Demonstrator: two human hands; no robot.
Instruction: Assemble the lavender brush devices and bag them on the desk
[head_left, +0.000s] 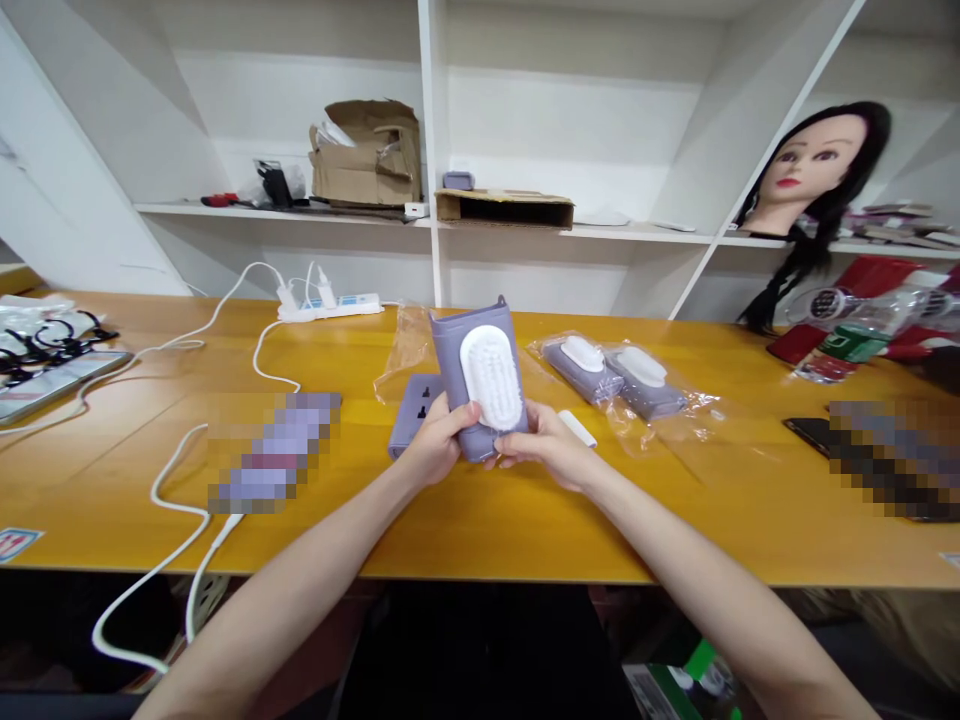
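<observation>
Progress: I judge the handling to be under way, with a lavender-grey rectangular device bearing a white oval bristled pad (484, 385) raised, not set down, above the glossy yellow-brown table (480, 530). To its right, a first similar device (585, 370) and a second similar device (645, 382) lie in clear plastic film, touched by neither hand. A flat lavender-grey block with dark slots (409, 415) lies just beside the left hand (442, 440). I cannot tell whether film covers the raised device.

Hands: I read the left hand as curled around the device's lower left edge, thumb on the front, fingers hidden behind. The right hand (551, 445) is mostly closed, thumb and fingers pinching the lower right corner
</observation>
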